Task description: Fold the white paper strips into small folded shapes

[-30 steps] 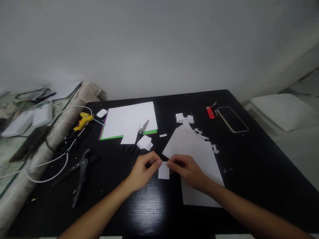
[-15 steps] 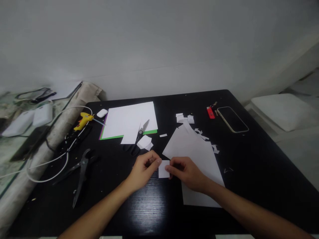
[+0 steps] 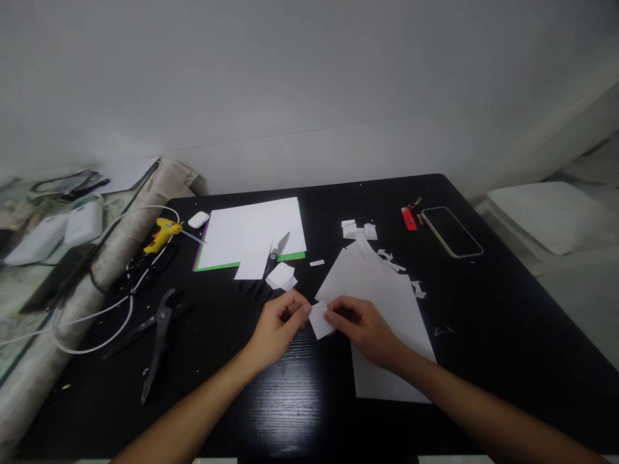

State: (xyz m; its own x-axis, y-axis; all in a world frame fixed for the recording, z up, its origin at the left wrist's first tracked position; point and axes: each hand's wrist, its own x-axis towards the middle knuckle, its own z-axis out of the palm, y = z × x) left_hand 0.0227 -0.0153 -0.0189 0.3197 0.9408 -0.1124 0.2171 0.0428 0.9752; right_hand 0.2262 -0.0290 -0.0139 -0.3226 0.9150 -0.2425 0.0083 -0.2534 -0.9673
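Note:
A small white paper square [image 3: 319,321] is held tilted between my two hands, above the dark table. My right hand [image 3: 365,325] pinches its right side between thumb and fingers. At its upper left corner, my left hand [image 3: 280,325] is closed with thumb and forefinger together. Under my right hand lies a large cut white sheet [image 3: 387,380]. Just beyond my left hand sit a few small white paper pieces [image 3: 281,275], partly over the black handles of scissors [image 3: 275,256], whose blades point away.
White paper [image 3: 256,225] over coloured sheets lies at the back. To the left are a yellow glue gun [image 3: 162,236], a white cable [image 3: 126,322] and pliers-like cutters [image 3: 162,322]. Paper scraps [image 3: 358,230], a red lighter [image 3: 409,219] and a phone [image 3: 452,232] lie right.
The paper square has turned from upright to tilted, its right side raised. My right hand has shifted slightly up and inward; my left hand has barely moved.

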